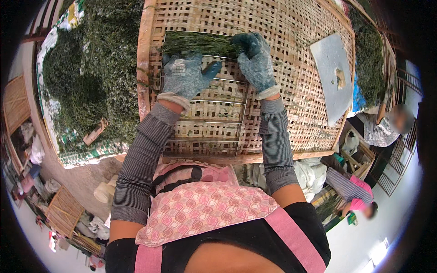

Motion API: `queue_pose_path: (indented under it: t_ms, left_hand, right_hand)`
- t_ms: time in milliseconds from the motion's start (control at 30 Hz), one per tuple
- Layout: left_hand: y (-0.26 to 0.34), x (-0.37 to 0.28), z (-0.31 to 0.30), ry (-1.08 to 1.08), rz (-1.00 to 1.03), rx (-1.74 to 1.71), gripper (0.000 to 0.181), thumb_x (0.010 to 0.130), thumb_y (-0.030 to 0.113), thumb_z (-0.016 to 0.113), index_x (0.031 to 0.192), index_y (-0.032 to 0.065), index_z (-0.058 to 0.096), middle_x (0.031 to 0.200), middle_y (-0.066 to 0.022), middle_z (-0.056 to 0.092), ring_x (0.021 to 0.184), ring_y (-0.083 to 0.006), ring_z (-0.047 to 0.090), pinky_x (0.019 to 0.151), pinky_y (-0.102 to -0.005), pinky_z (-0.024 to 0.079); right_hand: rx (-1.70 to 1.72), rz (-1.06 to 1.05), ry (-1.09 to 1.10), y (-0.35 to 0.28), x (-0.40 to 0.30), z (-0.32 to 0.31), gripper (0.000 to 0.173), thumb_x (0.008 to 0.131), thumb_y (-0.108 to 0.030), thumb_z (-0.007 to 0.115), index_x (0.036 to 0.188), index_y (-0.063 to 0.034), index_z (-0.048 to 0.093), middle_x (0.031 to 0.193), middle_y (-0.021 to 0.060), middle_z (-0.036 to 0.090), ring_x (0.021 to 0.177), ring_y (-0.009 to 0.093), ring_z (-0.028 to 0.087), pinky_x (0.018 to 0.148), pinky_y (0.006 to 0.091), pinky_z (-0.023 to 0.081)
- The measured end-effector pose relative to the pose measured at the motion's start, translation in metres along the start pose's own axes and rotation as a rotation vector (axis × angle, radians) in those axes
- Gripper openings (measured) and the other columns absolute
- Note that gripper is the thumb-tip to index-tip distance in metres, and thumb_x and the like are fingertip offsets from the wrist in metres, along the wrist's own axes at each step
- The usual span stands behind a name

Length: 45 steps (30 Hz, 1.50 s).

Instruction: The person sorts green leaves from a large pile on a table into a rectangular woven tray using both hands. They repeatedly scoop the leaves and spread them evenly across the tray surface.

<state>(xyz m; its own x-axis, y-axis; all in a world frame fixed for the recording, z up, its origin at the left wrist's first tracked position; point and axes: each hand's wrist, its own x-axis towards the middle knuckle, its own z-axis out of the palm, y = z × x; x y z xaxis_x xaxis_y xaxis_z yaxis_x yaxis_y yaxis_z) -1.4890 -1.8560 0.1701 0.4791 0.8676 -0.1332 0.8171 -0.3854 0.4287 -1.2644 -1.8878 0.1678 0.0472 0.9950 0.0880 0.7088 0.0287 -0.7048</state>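
A thin metal frame [241, 116] with crosswise bars lies on a woven bamboo tray [293, 85]. Dark green plant strands [198, 42] fill its farthest compartment, laid lengthwise. My left hand [184, 73], in a grey-blue coated glove, rests at the near edge of the strands, its thumb spread to the right; its fingertips are partly hidden. At the right end of the strands, my right hand [254, 58], gloved the same way, has its fingers curled around them. Several nearer compartments show bare weave between their bars.
A heap of wet greens [92, 75] lies left of the tray, with a wooden piece [95, 131] on it. A flat grey plate [331, 75] with a hole lies on the tray's right side. More greens [368, 65] lie beyond. Two people [379, 129] are at the right.
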Motion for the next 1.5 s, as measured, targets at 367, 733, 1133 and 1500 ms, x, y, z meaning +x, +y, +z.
queue_pose_path:
  t_ms: [367, 733, 1133, 1500]
  left_hand:
    - [-0.033, -0.015, -0.05, 0.142, 0.427, 0.419, 0.037, 0.095, 0.016, 0.065, 0.131, 0.011, 0.066, 0.129, -0.009, 0.069, 0.126, -0.0278, 0.063, 0.106, -0.0425, 0.052]
    - [-0.137, -0.056, -0.067, 0.366, 0.184, -0.238, 0.04, 0.098, 0.008, 0.061, 0.137, 0.0163, 0.063, 0.133, -0.0075, 0.068, 0.108, -0.0224, 0.071, 0.093, -0.037, 0.061]
    - [-0.093, -0.099, -0.033, 0.264, 0.038, -0.141, 0.026, 0.088, 0.021, 0.071, 0.109, 0.0061, 0.069, 0.108, -0.0176, 0.07, 0.094, -0.0389, 0.069, 0.082, -0.0482, 0.058]
    - [-0.259, -0.129, -0.085, 0.372, -0.396, 0.104, 0.041, 0.091, 0.004, 0.066, 0.13, 0.0162, 0.066, 0.127, -0.0178, 0.068, 0.106, -0.0367, 0.071, 0.092, -0.0442, 0.06]
  right_hand:
    - [-0.2, -0.052, 0.048, -0.029, 0.005, -0.006, 0.036, 0.091, -0.007, 0.069, 0.126, -0.0156, 0.071, 0.122, 0.0143, 0.07, 0.118, 0.032, 0.064, 0.1, 0.0436, 0.056]
    - [-0.348, -0.25, -0.164, -0.057, 0.008, -0.006, 0.052, 0.088, -0.025, 0.072, 0.138, -0.0137, 0.063, 0.126, 0.0203, 0.068, 0.115, 0.035, 0.067, 0.104, 0.0414, 0.056]
    - [-0.99, -0.133, -0.42, -0.115, 0.077, 0.143, 0.054, 0.092, -0.035, 0.073, 0.14, -0.0144, 0.058, 0.136, 0.0152, 0.06, 0.121, 0.029, 0.062, 0.097, 0.0449, 0.056]
    - [-0.602, 0.09, -0.26, -0.107, 0.022, 0.004, 0.038, 0.091, -0.037, 0.073, 0.119, -0.0113, 0.072, 0.097, 0.0114, 0.077, 0.083, 0.028, 0.074, 0.077, 0.042, 0.062]
